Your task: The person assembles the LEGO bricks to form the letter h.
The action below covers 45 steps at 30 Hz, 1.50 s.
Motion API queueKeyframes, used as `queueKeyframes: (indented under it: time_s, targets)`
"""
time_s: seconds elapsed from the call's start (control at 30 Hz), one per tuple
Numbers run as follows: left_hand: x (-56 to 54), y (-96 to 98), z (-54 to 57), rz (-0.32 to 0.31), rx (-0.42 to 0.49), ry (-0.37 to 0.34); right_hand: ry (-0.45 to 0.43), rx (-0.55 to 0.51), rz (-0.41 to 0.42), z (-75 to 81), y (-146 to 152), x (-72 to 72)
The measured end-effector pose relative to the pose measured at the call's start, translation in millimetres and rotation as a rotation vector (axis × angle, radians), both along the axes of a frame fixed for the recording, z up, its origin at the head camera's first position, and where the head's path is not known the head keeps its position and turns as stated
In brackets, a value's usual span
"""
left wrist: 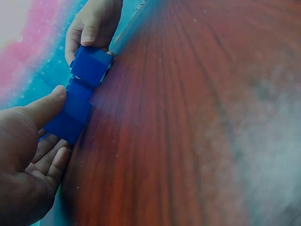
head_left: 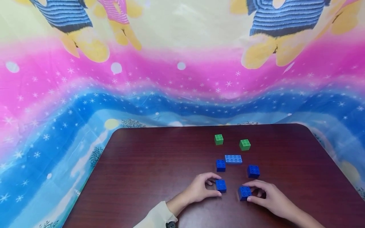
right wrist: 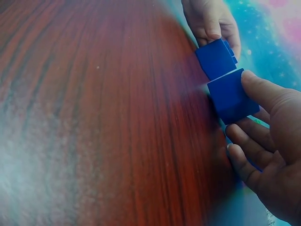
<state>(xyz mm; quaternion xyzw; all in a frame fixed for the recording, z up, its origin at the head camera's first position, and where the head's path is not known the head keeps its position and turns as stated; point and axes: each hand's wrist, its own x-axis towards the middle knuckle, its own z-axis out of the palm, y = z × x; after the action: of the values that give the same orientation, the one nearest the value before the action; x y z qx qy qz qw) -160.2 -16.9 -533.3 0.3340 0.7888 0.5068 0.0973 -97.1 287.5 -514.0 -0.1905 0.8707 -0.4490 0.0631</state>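
Left hand [head_left: 198,189] pinches a dark blue, square, studded plastic block [head_left: 220,186], thumb on its near side and forefinger on the far side; whether the piece rests on the reddish-brown, wood-grained tabletop [head_left: 159,152] or is just above it, I cannot tell. That grip suits it, I think, as the studs are uncovered; light, even pressure should stop it twisting. Just beyond stands another dark blue studded plastic block [head_left: 220,165], best not nudged by the forefinger. Farther right lies a light blue, oblong plastic brick [head_left: 233,159] with two rows of studs. Next, apart from the first, comes a third dark blue, square plastic block [head_left: 244,193], pinched between the right hand's [head_left: 271,197] thumb and forefinger; a small wrist turn would square its sides with the other held piece.
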Motion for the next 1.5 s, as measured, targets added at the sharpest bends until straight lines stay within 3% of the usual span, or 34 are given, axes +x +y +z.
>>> queueKeyframes:
  time_s: [0.23, 0.57, 1.5]
  targets:
    - [-1.5, -0.9, -1.2, 0.006, 0.021, -0.052, -0.047, 0.001, -0.013, 3.2, -1.6, -1.6]
    - [-3.0, 0.3, 0.1, 0.036, 0.036, -0.109, 0.002, 0.029, -0.046, 14.0, -8.8, -5.9]
    - [-3.3, 0.8, -1.7, 0.030, 0.039, -0.113, 0.083, -0.036, -0.043, 22.1, -41.0, -15.7]
